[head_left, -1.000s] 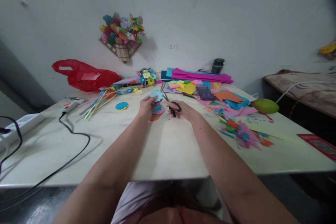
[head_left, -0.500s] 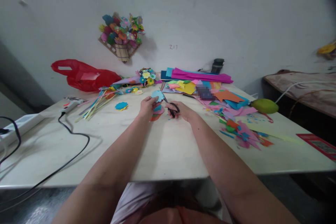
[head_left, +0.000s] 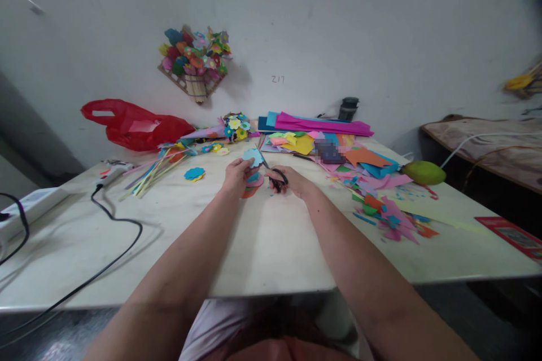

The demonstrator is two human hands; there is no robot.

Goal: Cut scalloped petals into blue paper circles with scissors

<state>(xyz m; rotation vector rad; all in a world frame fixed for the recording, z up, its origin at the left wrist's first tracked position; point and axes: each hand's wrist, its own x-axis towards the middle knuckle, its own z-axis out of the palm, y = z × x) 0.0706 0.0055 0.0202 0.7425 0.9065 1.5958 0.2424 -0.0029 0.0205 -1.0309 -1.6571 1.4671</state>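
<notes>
I find both my hands closed: right hand [head_left: 291, 178] around handles, left hand [head_left: 237, 172] pinching. The black-handled scissors [head_left: 277, 183] point to 11 o'clock. The light-blue paper flower [head_left: 251, 155], in my nearer left, sits at my right's 10 o'clock, beside the blades.

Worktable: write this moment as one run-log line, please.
left hand: holds light-blue paper flower | right hand: holds black-handled scissors at flower's edge | left of hands: blue flower cutout on table

Dim, greyish light; soft shadows on the wall [head_left: 313, 39] and bench [head_left: 169, 259]; hands slightly blurred; wide-angle stretching, dark upper-right corner.
</notes>
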